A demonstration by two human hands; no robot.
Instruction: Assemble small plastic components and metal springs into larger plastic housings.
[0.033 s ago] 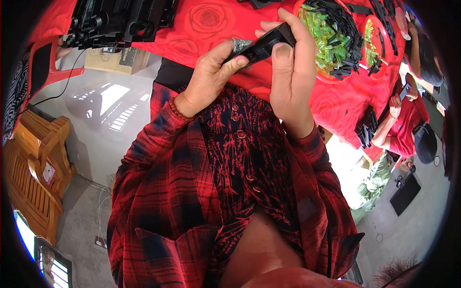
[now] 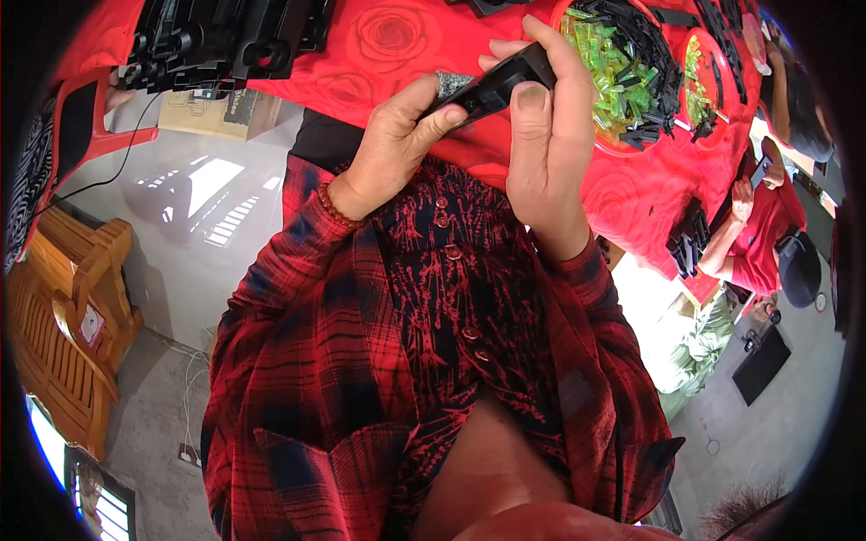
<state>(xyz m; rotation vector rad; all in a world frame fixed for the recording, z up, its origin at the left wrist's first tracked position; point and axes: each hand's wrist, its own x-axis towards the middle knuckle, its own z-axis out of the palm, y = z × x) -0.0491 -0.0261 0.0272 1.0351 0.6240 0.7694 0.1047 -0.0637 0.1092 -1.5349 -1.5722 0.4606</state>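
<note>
Above my lap, in front of the red tablecloth, both hands hold a long black plastic part (image 2: 494, 88), tilted up toward the right. My left hand (image 2: 390, 144) grips its lower left end, thumb on top; a grey speckled piece (image 2: 452, 84) shows beside those fingers, and I cannot tell whether it belongs to the part. My right hand (image 2: 552, 135) is wrapped around the upper right end, thumb pressed along the near side and fingers behind. Just right of it stands a red bowl (image 2: 606, 140) of clear yellow-green pieces and thin black strips.
A second red container (image 2: 721, 106) with similar pieces sits farther right. Black plastic parts (image 2: 225, 41) are piled at the table's far left. On the floor are a cardboard box (image 2: 212, 113), a red chair (image 2: 113, 140) and a wooden bench (image 2: 68, 316). A person in red (image 2: 767, 225) works at right.
</note>
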